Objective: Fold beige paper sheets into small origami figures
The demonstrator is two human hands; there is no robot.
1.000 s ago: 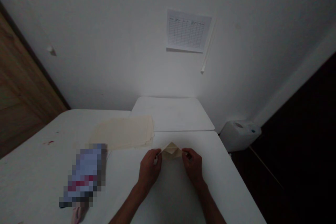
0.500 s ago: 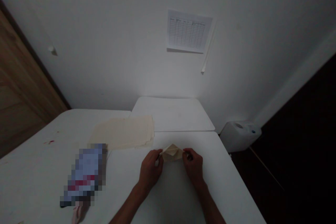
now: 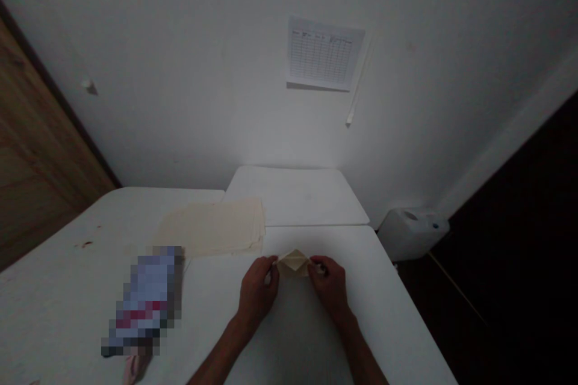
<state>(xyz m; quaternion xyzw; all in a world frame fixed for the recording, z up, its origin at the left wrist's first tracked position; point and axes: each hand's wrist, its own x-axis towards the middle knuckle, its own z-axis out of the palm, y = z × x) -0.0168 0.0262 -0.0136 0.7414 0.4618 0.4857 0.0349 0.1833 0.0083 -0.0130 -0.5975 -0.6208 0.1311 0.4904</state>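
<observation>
Between my hands is a small folded piece of cream paper (image 3: 294, 261), with a diamond-shaped opening in its upper part. My left hand (image 3: 261, 286) pinches its left end between thumb and fingers. At the opposite end, my right hand (image 3: 329, 283) grips it the same way. The folded paper is just above or on the white table (image 3: 298, 337); I cannot tell if it touches. Beyond my left hand lies a stack of thin cream sheets (image 3: 217, 225), flat with slightly uneven edges.
A blurred-out bluish item with a red band (image 3: 147, 295) lies left of my arms. A printed sheet (image 3: 325, 54) hangs on the wall. Right of the table stands a white plastic container (image 3: 410, 234). A wooden panel (image 3: 36, 132) is at far left.
My right hand has shifted slightly left, toward my left hand. The diamond-shaped opening in the folded paper looks a little wider.
</observation>
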